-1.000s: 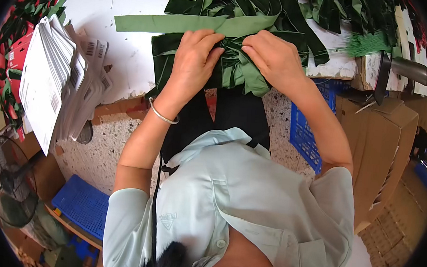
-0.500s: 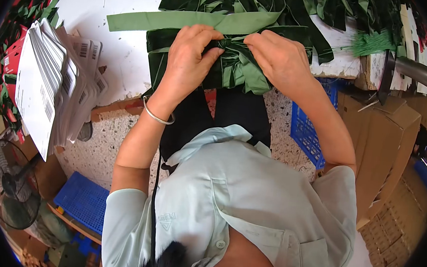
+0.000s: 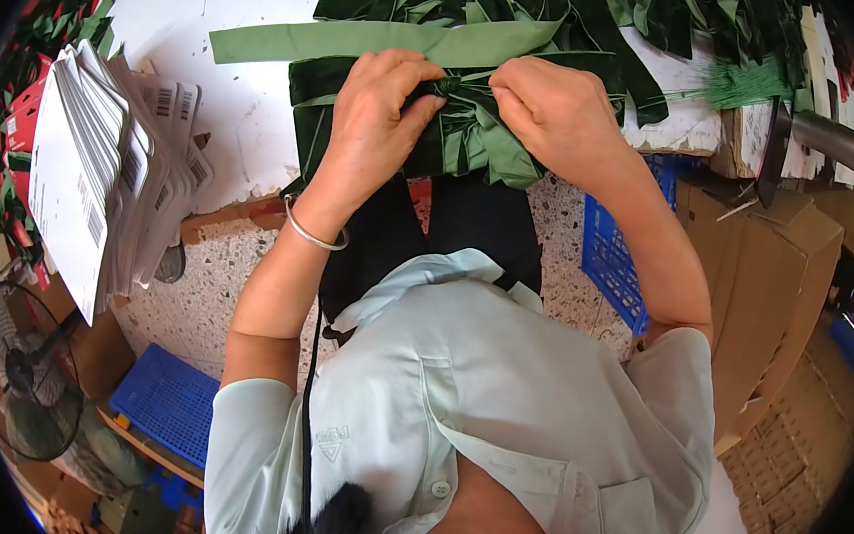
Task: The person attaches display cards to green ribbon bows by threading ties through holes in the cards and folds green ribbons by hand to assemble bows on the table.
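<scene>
Working at the near edge of the white worktop [image 3: 246, 87], which extends beyond both grips. Pile [image 3: 467, 11] of green ribbon heaped just past the grips; cards [image 3: 84, 170] stacked well to the left of the left grip. Bow [image 3: 477, 142], dark and light green folds, lies under and between the grips, its lower folds toward the body. Pale strip [image 3: 364, 44] lies flat just past the left knuckles.

Left grip [image 3: 384, 113]: thumb and forefinger pinched about the bow's middle. Right grip [image 3: 555, 106]: fingers curled, thumb together with them, apparently clamped on the wire [image 3: 475, 87]. This runs across the gap between grips, from the knot [image 3: 448, 87] at the left fingertips.

Judgement on method: pin the gathers firmly with the left pinch; draw the strands evenly and level with the right, easing off before thin wire bites the cloth or snaps. Loose folds are best held clear of the knot.

Uncertain: underside of the knot hidden; right fingertip contact covered by the hand, strands too fine to count. Bow's left folds partly behind the left hand. Pile cut off at the top.
</scene>
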Tool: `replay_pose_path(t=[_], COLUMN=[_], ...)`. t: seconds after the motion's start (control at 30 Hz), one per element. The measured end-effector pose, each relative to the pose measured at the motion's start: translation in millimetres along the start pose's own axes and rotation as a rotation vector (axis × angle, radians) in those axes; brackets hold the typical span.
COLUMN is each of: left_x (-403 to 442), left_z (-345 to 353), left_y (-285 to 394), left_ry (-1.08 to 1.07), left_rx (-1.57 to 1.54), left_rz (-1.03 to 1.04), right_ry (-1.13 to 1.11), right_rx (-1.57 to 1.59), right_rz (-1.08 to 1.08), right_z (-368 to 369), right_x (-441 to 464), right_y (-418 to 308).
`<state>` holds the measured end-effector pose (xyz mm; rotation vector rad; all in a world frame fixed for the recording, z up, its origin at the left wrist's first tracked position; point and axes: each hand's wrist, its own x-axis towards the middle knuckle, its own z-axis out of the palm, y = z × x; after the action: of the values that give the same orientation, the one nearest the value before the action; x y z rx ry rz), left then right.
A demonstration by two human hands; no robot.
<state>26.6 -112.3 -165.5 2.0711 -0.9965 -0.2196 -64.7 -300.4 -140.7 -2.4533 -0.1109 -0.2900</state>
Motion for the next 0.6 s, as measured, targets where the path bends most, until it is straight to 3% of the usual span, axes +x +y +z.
replay_pose_path(t=[0.37,0.47,0.6], left_x=[0.6,0.7,0.6], left_z=[-2.7,-5.9,-6.1], left_y=[-2.9,-3.6,-4.7], left_ry=[0.005,-0.032,-0.076], left_rx=[-0.069,-0.084,-0.078], left_rz=[0.047,0.035,0.008], right_ry=[-0.057,-0.091,-0.024], right_rx=[0.045,-0.058,0.034], right_rz=[0.082,0.078,0.002], right_z=[0.7,-3.6,15.0], right_x=[3.1,0.1,3.7], right_y=[-4.6,-4.3,1.2])
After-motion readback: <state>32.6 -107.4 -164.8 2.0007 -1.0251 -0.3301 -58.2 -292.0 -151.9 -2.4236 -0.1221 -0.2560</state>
